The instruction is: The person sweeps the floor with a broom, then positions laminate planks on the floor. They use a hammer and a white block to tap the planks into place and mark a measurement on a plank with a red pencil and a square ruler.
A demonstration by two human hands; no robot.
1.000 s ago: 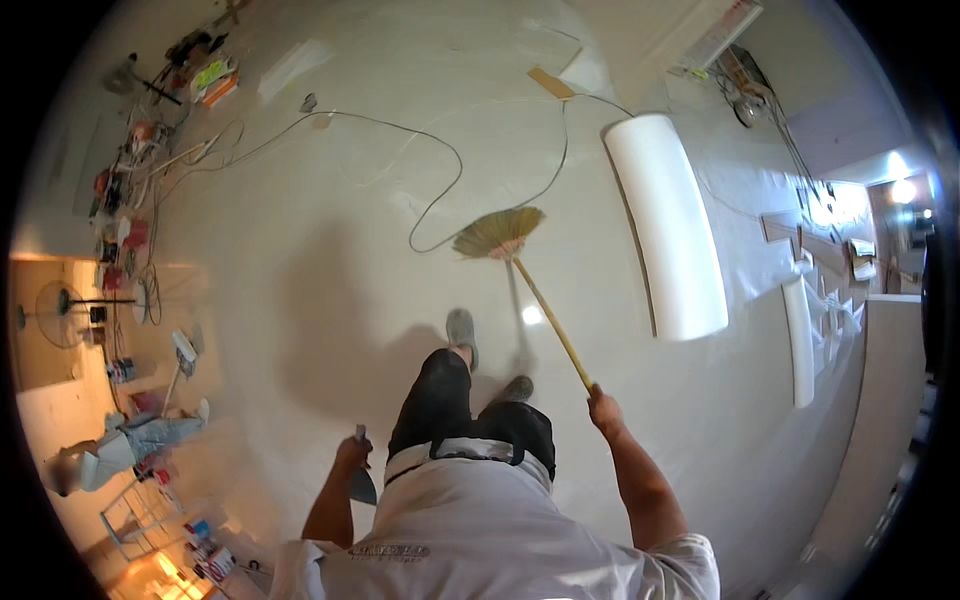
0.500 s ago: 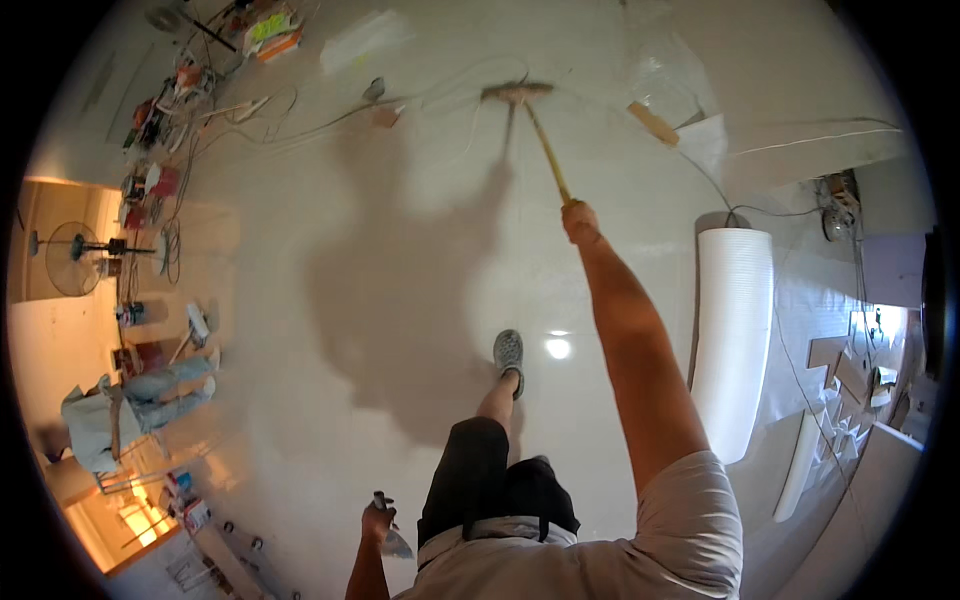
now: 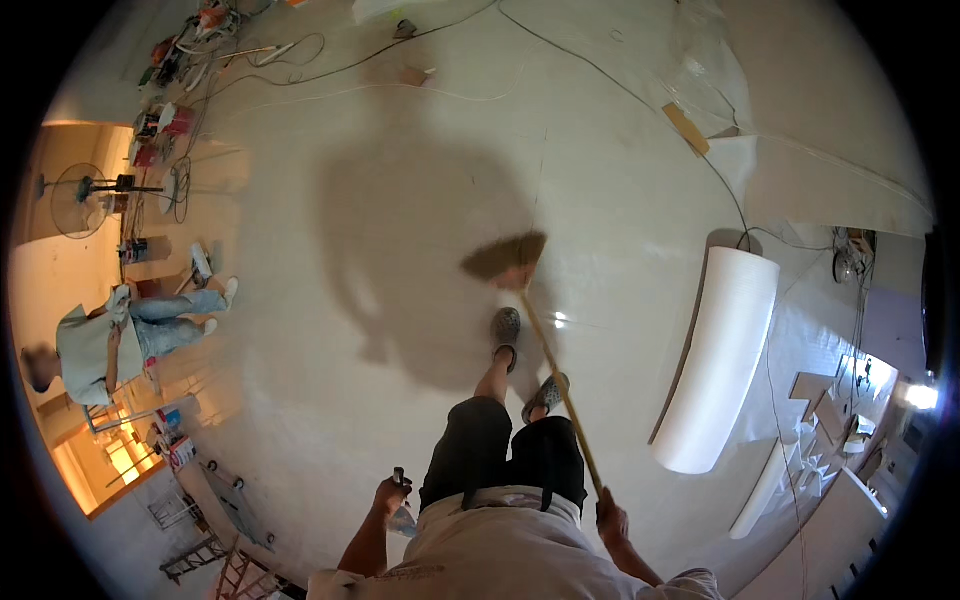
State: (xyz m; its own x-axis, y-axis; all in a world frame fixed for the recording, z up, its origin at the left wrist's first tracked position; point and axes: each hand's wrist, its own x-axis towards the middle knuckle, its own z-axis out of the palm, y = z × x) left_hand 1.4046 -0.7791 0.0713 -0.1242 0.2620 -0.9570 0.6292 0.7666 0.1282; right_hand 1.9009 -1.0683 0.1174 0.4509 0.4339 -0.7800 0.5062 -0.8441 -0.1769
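Observation:
Down by the lower edge, my right hand (image 3: 612, 515) is closed round the yellow handle (image 3: 562, 388) of a broom. The fan-shaped straw broom head (image 3: 495, 262) rests on the pale floor (image 3: 270, 390) just beyond my grey clog (image 3: 507, 325), in my shadow. My left hand (image 3: 390, 492) grips the short handle of a scraper, whose metal blade (image 3: 404, 522) hangs beside my thigh, partly hidden.
A white foam roll (image 3: 715, 355) lies to my right, near board offcuts (image 3: 810, 385). A cardboard strip (image 3: 685, 128) and cables lie ahead. Leftward are another person (image 3: 100, 345), a standing fan (image 3: 82, 200), scattered tools (image 3: 190, 45) and a ladder (image 3: 195, 555).
Half a second ago the broom was stretched far forward; now it is drawn back beside my feet, with my right arm lowered. The scraper stays in my left hand.

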